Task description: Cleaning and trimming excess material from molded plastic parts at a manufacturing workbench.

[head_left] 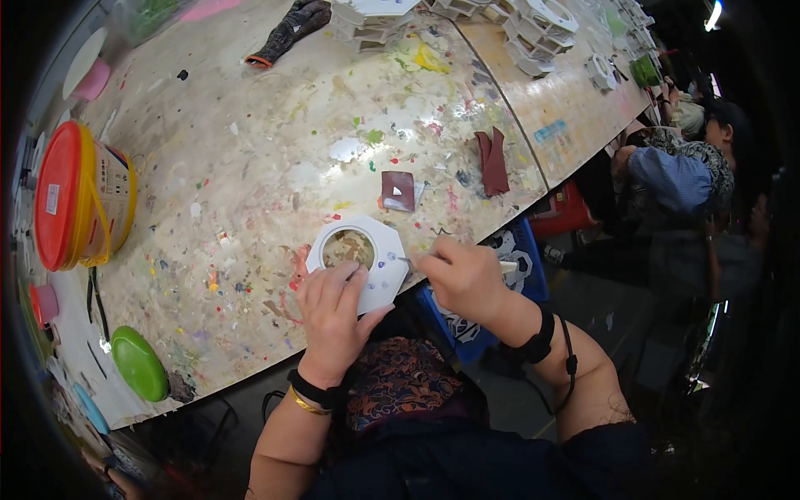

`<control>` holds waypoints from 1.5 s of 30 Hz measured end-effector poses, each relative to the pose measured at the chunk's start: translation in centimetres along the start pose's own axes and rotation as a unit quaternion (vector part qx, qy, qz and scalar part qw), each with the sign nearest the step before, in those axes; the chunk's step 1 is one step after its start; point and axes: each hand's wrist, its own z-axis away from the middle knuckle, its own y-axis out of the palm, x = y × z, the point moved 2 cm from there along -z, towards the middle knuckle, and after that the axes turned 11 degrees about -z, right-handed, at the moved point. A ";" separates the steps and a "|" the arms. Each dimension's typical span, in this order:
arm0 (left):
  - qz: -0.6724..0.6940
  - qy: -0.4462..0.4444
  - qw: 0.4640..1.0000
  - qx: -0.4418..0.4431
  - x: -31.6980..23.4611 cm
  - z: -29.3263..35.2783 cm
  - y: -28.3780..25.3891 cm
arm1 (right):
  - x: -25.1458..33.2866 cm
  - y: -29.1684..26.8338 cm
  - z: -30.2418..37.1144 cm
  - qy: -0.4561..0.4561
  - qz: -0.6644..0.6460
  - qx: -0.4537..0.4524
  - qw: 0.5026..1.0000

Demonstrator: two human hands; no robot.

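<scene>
A white octagonal piece [385, 287] with a large round hole and a few bluish-purple spots lies at the table's front edge. My left hand [332, 304] grips its lower left side, fingers over the rim of the hole and thumb along the near edge. Closed in a pinch, my right hand [462, 275] holds a thin tool with a whitish handle [508, 267]; its kind cannot be made out. The tool's tip meets the right side of the octagonal piece, or comes very close. Just beyond lies a dark red square of sandpaper-like sheet [398, 191].
Folded dark red strips [492, 162] lie further right. A yellow bucket with a red lid [87, 198] and a green lid [139, 363] are at left. Far off are a dark glove [292, 32] and stacked white pieces [537, 33]. A blue crate [533, 250] stands below the edge; people sit right.
</scene>
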 end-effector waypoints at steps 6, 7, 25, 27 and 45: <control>-0.003 -0.002 1.000 0.004 0.0 0.2 0.1 | -0.1 0.1 0.4 -0.008 0.000 0.015 1.000; -0.002 -0.001 1.000 0.001 0.0 0.1 0.0 | -0.7 0.0 0.0 -0.009 0.005 0.005 1.000; 0.002 0.000 1.000 -0.015 0.1 0.1 0.3 | 1.6 1.0 1.3 0.006 -0.026 0.017 0.999; 0.004 -0.001 1.000 -0.013 0.1 0.1 0.2 | 1.8 1.0 1.4 0.016 -0.022 0.004 1.000; -0.044 0.087 0.993 0.060 0.5 -0.1 -1.1 | 0.9 0.4 0.6 0.048 0.003 -0.032 0.998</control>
